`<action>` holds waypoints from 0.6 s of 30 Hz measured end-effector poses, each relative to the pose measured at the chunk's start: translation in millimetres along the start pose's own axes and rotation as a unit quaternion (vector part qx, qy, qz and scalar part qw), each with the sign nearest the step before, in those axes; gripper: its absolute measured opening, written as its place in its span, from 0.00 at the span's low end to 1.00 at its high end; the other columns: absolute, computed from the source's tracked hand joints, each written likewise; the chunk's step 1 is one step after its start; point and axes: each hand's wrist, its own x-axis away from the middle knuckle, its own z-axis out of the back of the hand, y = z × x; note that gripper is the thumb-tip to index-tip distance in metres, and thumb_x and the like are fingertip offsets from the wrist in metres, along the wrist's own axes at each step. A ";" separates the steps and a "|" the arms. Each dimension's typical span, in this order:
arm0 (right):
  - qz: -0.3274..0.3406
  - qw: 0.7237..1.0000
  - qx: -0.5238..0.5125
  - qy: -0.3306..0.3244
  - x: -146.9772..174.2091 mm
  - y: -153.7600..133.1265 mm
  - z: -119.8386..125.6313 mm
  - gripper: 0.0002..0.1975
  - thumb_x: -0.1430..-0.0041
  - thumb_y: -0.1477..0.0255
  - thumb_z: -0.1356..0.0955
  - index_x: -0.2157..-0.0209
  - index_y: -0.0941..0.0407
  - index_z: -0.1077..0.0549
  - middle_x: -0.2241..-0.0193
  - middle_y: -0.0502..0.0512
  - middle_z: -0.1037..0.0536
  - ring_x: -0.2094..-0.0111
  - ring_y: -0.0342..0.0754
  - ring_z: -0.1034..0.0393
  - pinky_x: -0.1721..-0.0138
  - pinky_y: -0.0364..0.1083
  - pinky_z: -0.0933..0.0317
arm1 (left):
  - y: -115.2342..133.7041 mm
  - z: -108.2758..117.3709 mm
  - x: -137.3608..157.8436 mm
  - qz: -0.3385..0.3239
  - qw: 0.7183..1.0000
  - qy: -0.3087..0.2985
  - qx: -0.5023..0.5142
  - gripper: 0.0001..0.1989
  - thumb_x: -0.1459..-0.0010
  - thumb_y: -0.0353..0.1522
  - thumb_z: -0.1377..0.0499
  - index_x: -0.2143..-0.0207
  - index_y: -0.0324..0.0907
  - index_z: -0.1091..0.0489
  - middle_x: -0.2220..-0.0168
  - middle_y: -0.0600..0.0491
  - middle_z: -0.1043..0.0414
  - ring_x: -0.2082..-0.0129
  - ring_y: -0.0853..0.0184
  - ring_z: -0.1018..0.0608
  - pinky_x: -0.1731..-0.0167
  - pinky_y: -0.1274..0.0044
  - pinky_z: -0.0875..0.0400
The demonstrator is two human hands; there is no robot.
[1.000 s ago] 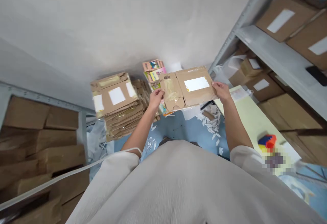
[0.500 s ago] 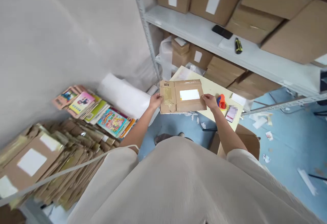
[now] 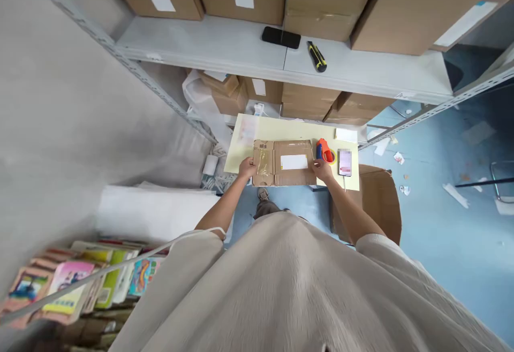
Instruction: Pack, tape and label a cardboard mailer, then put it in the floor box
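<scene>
A flattened cardboard box with a white label and clear tape spans the space between my hands, over the front edge of a pale yellow table. My left hand is closed on its left edge, while my right hand pinches the right edge. Just beyond my right hand stands an orange and blue tape dispenser. To the right of that lies a phone with its screen lit.
Metal shelving rises behind the table, loaded with cardboard boxes. A dark phone and a utility knife lie on the shelf. Stacked books and a white roll are at left. An open carton stands right.
My view has turned right, bringing the table in front of me. The flattened cardboard box, still held in both hands, is now over the table's front edge.
</scene>
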 end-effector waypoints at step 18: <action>-0.120 0.992 0.026 -0.023 -50.7 -12.1 -64.7 0.24 0.33 0.64 0.30 0.41 0.60 0.18 0.42 0.73 0.15 0.41 0.66 0.19 0.40 0.54 0.27 | -8.2 -18.8 -107.4 -0.027 0.982 -0.127 -0.139 0.20 0.37 0.26 0.36 0.42 0.38 0.21 0.39 0.37 0.18 0.36 0.51 0.18 0.40 0.71 0.26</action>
